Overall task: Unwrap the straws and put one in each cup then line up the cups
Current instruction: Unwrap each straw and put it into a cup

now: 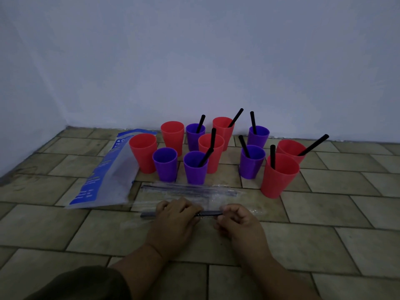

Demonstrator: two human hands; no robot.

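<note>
A person holds a black straw [211, 212] crosswise close to a tiled floor [324, 245], with cups [279, 180] beyond.
Nearest, the left hand [173, 215] has its fingers curled over the straw's middle, and the right hand [236, 219] pinches its right end between thumb and fingers. Just beyond lie wrapped straws [188, 189] in clear film, a blue-and-clear bag [104, 176] to their left. Farther back, eleven red and purple cups stand in a loose cluster near the wall [194, 61]. Eight each hold a black straw; the three at the left, two red and one purple, are not yet filled.
</note>
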